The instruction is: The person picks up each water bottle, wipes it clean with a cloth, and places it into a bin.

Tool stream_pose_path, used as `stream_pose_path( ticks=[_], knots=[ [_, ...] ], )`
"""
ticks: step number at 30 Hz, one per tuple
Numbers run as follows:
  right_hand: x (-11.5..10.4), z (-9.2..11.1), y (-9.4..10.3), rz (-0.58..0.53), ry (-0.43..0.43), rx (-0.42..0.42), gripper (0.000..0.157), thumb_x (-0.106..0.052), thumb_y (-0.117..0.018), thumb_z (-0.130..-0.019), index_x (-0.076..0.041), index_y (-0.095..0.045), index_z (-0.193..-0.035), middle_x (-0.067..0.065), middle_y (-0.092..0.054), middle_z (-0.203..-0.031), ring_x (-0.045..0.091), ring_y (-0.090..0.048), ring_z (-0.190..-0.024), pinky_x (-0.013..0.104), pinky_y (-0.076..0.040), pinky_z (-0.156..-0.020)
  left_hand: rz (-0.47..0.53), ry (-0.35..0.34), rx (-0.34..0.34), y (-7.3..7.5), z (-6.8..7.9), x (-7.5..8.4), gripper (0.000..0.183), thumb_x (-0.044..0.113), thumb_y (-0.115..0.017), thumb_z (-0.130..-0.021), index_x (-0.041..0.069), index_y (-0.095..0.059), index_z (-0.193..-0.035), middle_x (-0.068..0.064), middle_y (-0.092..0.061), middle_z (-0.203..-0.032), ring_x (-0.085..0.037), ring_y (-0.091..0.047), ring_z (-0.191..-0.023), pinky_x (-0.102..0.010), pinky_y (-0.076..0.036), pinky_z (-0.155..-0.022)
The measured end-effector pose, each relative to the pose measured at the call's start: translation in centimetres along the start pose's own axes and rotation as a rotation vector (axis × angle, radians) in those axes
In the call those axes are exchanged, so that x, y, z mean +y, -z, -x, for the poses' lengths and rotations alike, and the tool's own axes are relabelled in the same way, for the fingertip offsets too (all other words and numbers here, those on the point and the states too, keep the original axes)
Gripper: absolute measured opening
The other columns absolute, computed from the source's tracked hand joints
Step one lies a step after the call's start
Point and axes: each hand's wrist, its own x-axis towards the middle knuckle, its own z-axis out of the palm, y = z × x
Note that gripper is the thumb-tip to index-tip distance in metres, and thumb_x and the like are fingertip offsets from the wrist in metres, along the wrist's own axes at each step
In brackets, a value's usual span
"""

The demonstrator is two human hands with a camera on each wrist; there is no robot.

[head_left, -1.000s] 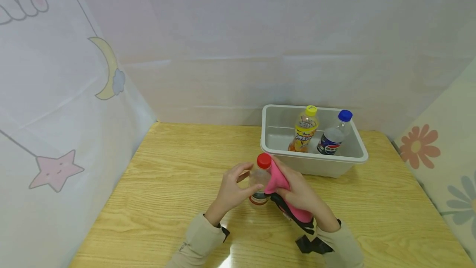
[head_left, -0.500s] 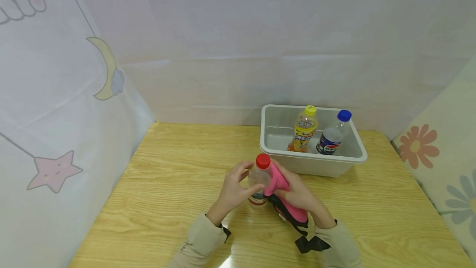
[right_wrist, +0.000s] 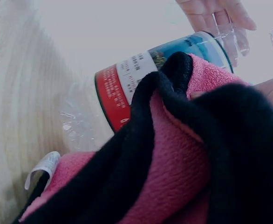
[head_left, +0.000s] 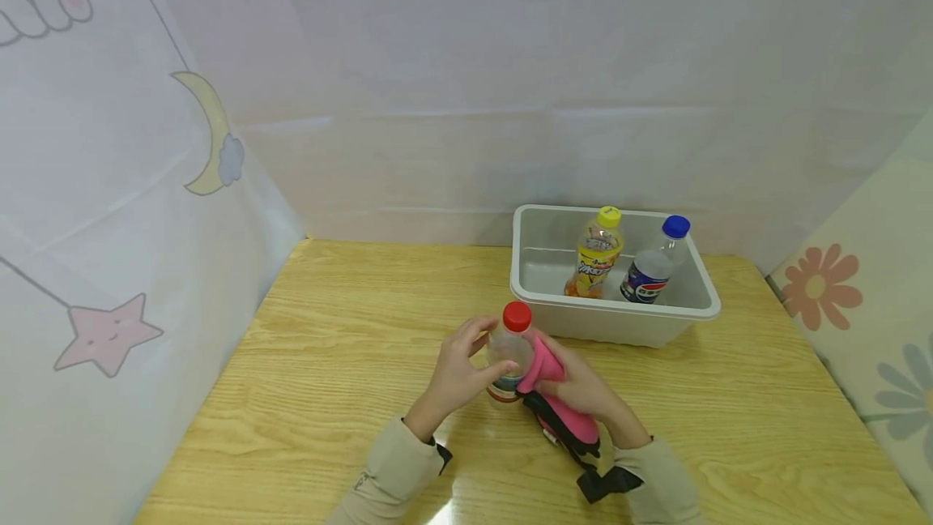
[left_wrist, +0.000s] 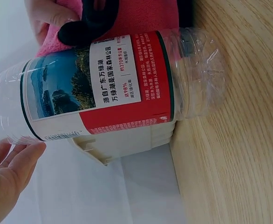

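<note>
A clear plastic bottle (head_left: 507,356) with a red cap (head_left: 517,317) stands upright on the table. Its label (left_wrist: 113,84) is red and white with a lake picture. My left hand (head_left: 461,369) holds the bottle's upper part between curved fingers and thumb. In my right hand (head_left: 583,389) is a pink fleecy cloth (head_left: 572,418) with black edging, gripped and pressed against the bottle's right side. The right wrist view shows the bunched cloth (right_wrist: 174,163) covering part of the bottle, with a small white tag (right_wrist: 44,169). Most right-hand fingertips are hidden by the cloth.
Behind the hands a light grey plastic bin (head_left: 605,322) stands on the wooden table (head_left: 342,330). Inside lean a yellow-capped bottle (head_left: 596,262) and a blue-capped Pepsi bottle (head_left: 649,272). White sheets printed with cartoons hang at the back and sides.
My right hand has slid slightly down along the bottle's side with the cloth, and the cloth's lower end has shifted left. The left hand and the bottle stay almost in place.
</note>
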Motion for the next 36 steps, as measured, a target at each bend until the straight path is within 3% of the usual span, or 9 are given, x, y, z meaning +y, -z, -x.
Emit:
stream_pose_path(
  ticks=[4, 9, 14, 19, 28, 36],
  knots=[
    [0.3, 0.1, -0.1, -0.001, -0.007, 0.005, 0.074, -0.002, -0.067, -0.08, -0.005, -0.03, -0.143, 0.023, -0.045, -0.132, 0.031, -0.05, -0.106, 0.045, -0.044, -0.087, -0.001, -0.007, -0.006, -0.1, 0.2, -1.3, 0.056, -0.001, -0.077, -0.07, -0.01, -0.051, -0.119, -0.024, -0.052, -0.116, -0.036, -0.052, -0.11, -0.039, -0.047, -0.09],
    [0.5, 0.5, 0.1, 0.019, 0.002, 0.025, 0.073, -0.001, -0.067, -0.08, -0.011, -0.032, -0.143, 0.019, -0.045, -0.133, 0.03, -0.05, -0.106, 0.042, -0.044, -0.086, -0.12, -0.034, -0.011, 0.4, 0.3, -1.4, 0.056, 0.006, -0.08, -0.07, -0.003, -0.056, -0.119, -0.016, -0.053, -0.114, -0.028, -0.054, -0.102, -0.038, -0.051, -0.086],
    [0.2, 0.7, 1.4, 0.056, 0.116, 0.071, 0.074, 0.003, -0.067, -0.079, -0.012, -0.033, -0.143, 0.016, -0.045, -0.134, 0.029, -0.05, -0.108, 0.038, -0.046, -0.087, -0.136, -0.036, -0.039, 0.7, 0.1, -1.3, 0.054, 0.009, -0.078, -0.073, -0.002, -0.055, -0.121, -0.014, -0.055, -0.113, -0.027, -0.054, -0.102, -0.041, -0.052, -0.082],
    [-1.0, 0.8, 2.9, 0.113, 0.198, 0.096, 0.078, 0.009, -0.067, -0.075, -0.013, -0.034, -0.143, 0.014, -0.05, -0.128, 0.024, -0.052, -0.098, 0.028, -0.049, -0.079, -0.103, -0.025, -0.075, 0.8, 0.2, -1.5, 0.053, 0.009, -0.075, -0.076, -0.003, -0.052, -0.123, -0.014, -0.054, -0.115, -0.027, -0.054, -0.104, -0.041, -0.052, -0.081],
    [-3.1, 0.5, 3.9, 0.215, 0.287, 0.068, 0.078, 0.01, -0.068, -0.073, -0.01, -0.036, -0.142, 0.01, -0.056, -0.119, 0.019, -0.052, -0.089, 0.027, -0.048, -0.071, -0.082, -0.029, -0.138, 1.3, 0.1, -1.5, 0.049, 0.009, -0.072, -0.079, 0.0, -0.05, -0.122, -0.012, -0.055, -0.116, -0.027, -0.053, -0.107, -0.04, -0.052, -0.082],
    [-3.9, 0.0, 3.8, 0.199, 0.288, -0.008, 0.077, 0.012, -0.064, -0.073, -0.011, -0.036, -0.141, 0.009, -0.056, -0.117, 0.019, -0.05, -0.089, 0.028, -0.047, -0.069, -0.103, -0.065, -0.148, 1.6, 0.2, -1.4, 0.046, 0.008, -0.071, -0.08, -0.001, -0.052, -0.121, -0.014, -0.057, -0.115, -0.028, -0.054, -0.106, -0.039, -0.053, -0.081]
  ],
)
